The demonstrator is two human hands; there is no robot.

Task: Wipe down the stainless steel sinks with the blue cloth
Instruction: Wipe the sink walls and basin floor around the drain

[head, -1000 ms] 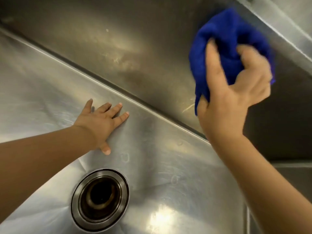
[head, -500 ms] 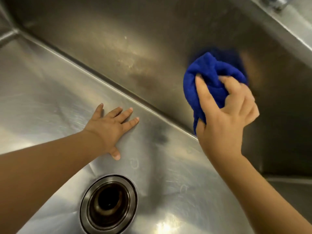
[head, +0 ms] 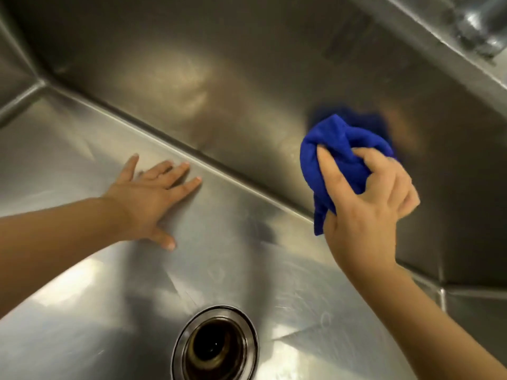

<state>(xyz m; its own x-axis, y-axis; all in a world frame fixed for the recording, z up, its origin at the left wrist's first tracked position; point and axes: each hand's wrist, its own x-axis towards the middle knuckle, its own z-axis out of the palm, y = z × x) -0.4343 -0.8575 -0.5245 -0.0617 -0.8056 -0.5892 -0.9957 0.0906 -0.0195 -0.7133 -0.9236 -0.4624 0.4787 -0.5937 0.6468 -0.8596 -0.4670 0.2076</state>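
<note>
I look down into a stainless steel sink (head: 247,91). My right hand (head: 367,204) grips a bunched blue cloth (head: 340,152) and holds it against the sink's back wall, low down, just above the seam with the floor. A blurred blue reflection shows on the steel above the cloth. My left hand (head: 153,198) lies flat on the sink floor with fingers spread, its fingertips near the same seam. It holds nothing.
A round drain opening (head: 215,346) with a metal ring sits in the sink floor at the bottom centre. The sink's rim (head: 428,42) runs across the top right, with part of a blurred metal tap fitting (head: 482,23) above it. A corner of the basin shows at the left.
My right hand has brought the cloth down the back wall from near the rim to just above the floor seam. My left hand has stayed flat on the sink floor.
</note>
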